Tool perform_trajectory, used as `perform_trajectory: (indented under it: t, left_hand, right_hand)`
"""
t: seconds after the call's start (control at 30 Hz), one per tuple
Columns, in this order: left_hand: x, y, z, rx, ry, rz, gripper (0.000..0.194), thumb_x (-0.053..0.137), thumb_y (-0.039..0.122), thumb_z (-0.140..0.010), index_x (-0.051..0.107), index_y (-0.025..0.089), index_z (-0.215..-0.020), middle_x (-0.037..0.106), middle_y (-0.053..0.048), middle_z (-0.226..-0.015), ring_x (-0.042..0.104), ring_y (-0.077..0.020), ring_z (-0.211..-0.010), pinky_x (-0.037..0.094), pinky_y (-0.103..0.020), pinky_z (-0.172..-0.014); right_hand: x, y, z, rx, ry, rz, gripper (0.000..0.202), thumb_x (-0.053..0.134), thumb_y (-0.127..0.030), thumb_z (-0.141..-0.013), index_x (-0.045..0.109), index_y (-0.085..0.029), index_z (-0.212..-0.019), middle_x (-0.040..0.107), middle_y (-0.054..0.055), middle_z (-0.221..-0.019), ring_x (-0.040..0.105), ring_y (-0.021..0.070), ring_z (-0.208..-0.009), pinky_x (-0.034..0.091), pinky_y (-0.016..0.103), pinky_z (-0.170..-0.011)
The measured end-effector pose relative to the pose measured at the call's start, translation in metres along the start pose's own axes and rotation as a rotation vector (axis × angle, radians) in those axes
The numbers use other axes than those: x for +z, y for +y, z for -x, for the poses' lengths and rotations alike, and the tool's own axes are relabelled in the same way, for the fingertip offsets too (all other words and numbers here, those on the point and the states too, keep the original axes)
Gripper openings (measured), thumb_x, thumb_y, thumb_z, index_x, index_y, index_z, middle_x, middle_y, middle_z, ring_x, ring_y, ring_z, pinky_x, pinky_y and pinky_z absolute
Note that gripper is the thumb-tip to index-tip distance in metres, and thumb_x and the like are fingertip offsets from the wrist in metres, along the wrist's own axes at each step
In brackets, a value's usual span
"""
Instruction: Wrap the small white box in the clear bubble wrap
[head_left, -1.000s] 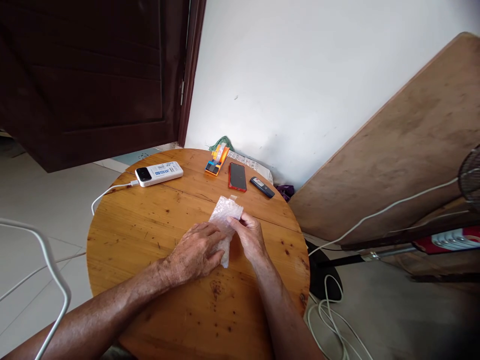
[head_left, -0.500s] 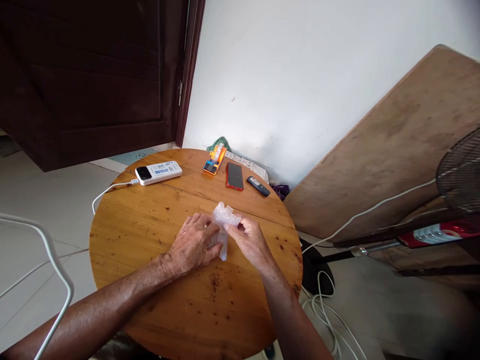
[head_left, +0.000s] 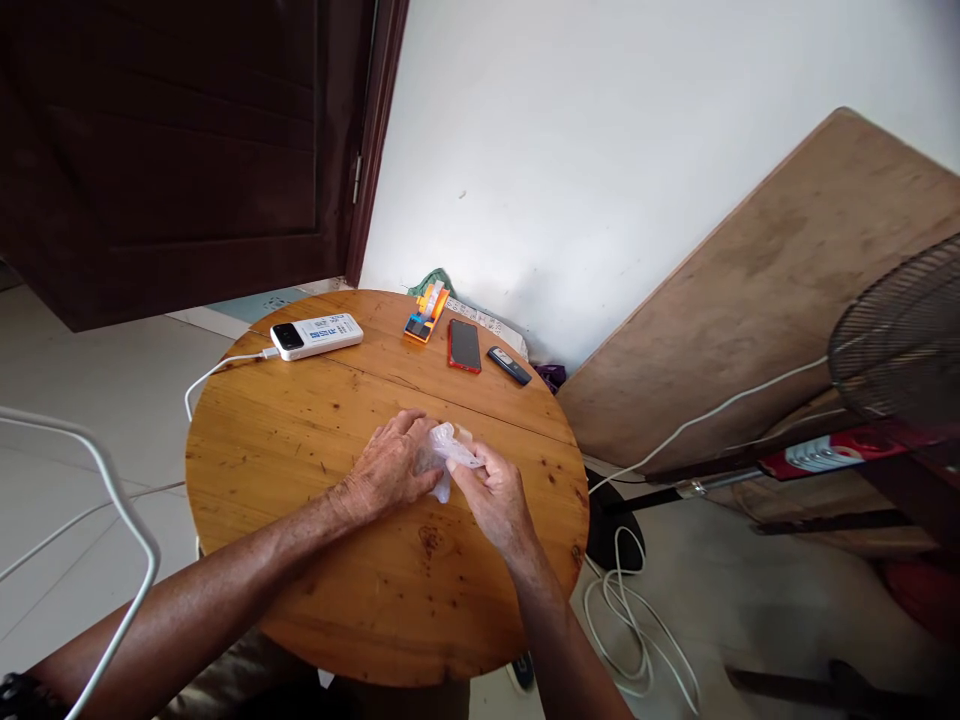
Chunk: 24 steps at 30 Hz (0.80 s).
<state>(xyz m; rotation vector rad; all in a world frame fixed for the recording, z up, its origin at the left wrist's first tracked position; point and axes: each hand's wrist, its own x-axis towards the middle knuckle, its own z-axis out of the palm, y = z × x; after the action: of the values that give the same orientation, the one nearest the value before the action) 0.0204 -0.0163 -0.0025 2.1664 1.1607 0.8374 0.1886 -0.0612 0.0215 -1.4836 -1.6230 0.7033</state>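
A crumpled, translucent whitish plastic bag (head_left: 444,446) is between my two hands, just above or on the round wooden table (head_left: 285,440). My left hand (head_left: 391,462) lies on its left side, fingers curled over the bag with the thumb toward me. My right hand (head_left: 493,492) pinches the bag's right edge between thumb and fingers. A small pale yellowish patch shows at the bag's far edge; I cannot make out what it is. The lower end of the bag hangs down between the hands.
Across the table's far side lie a white power bank (head_left: 319,335) with a plugged-in cable, an orange tape dispenser (head_left: 428,310), a red-edged phone (head_left: 464,346) and a dark handheld device (head_left: 509,365). A fan (head_left: 900,340) stands at right; a white cable loops at left.
My hands and the bag have shifted slightly. The bag is bunched smaller, with less of it hanging below, and my left fingers have closed in over it. The view has moved a little.
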Motion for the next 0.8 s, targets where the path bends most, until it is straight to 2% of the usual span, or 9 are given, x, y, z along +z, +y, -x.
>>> perform_trajectory:
  t: [0.1, 0.23, 0.4, 0.47, 0.6, 0.8]
  left_hand:
    - [0.003, -0.003, -0.002, 0.031, -0.006, 0.085, 0.034, 0.066, 0.022, -0.079, 0.058, 0.02, -0.111, 0.055, -0.011, -0.132, 0.053, -0.0267, -0.125, 0.044, -0.041, -0.102]
    - [0.006, -0.006, -0.003, 0.008, -0.026, 0.112, 0.021, 0.066, 0.016, -0.075, 0.059, 0.02, -0.094, 0.063, -0.007, -0.117, 0.061, -0.0246, -0.108, 0.047, -0.037, -0.092]
    - [-0.005, -0.004, -0.002, 0.112, -0.112, 0.161, 0.005, 0.061, 0.018, -0.08, 0.057, 0.019, -0.082, 0.064, -0.003, -0.089, 0.06, -0.0192, -0.085, 0.044, -0.031, -0.078]
    - [-0.014, -0.003, 0.0, 0.156, -0.181, 0.162, 0.005, 0.06, 0.019, -0.079, 0.056, 0.019, -0.082, 0.061, -0.002, -0.084, 0.058, -0.0186, -0.081, 0.043, -0.029, -0.074]
    - [-0.023, -0.004, 0.002, 0.188, -0.309, 0.158, 0.022, 0.064, 0.018, -0.073, 0.056, 0.02, -0.093, 0.059, -0.002, -0.093, 0.055, -0.0193, -0.086, 0.042, -0.029, -0.074]
    - [-0.014, -0.008, 0.001, 0.194, -0.256, 0.181, 0.011, 0.061, 0.026, -0.082, 0.054, 0.019, -0.087, 0.057, -0.003, -0.09, 0.053, -0.018, -0.083, 0.041, -0.029, -0.074]
  right_hand:
    - [0.003, -0.002, 0.007, -0.061, 0.035, 0.01, 0.016, 0.057, -0.022, -0.085, 0.07, -0.019, -0.092, 0.073, 0.004, -0.093, 0.067, 0.019, -0.084, 0.052, 0.027, -0.074]
    - [0.008, 0.001, 0.015, -0.199, 0.07, 0.004, 0.017, 0.055, -0.016, -0.084, 0.07, -0.022, -0.091, 0.073, 0.005, -0.101, 0.068, 0.0202, -0.095, 0.053, 0.031, -0.084]
    - [0.014, 0.012, 0.022, -0.311, 0.101, 0.074, 0.019, 0.054, -0.011, -0.083, 0.068, -0.023, -0.088, 0.072, 0.006, -0.106, 0.067, 0.0213, -0.102, 0.053, 0.034, -0.089]
    - [0.015, 0.015, 0.025, -0.338, 0.1, 0.112, 0.022, 0.053, -0.008, -0.082, 0.067, -0.023, -0.09, 0.071, 0.007, -0.11, 0.066, 0.0219, -0.107, 0.052, 0.035, -0.092]
    - [0.018, 0.018, 0.029, -0.376, 0.087, 0.163, 0.027, 0.051, -0.007, -0.081, 0.066, -0.022, -0.097, 0.068, 0.01, -0.117, 0.063, 0.0225, -0.115, 0.05, 0.037, -0.097]
    - [0.021, 0.02, 0.03, -0.402, 0.118, 0.196, 0.025, 0.053, -0.008, -0.084, 0.065, -0.022, -0.1, 0.068, 0.011, -0.117, 0.062, 0.0223, -0.116, 0.048, 0.037, -0.099]
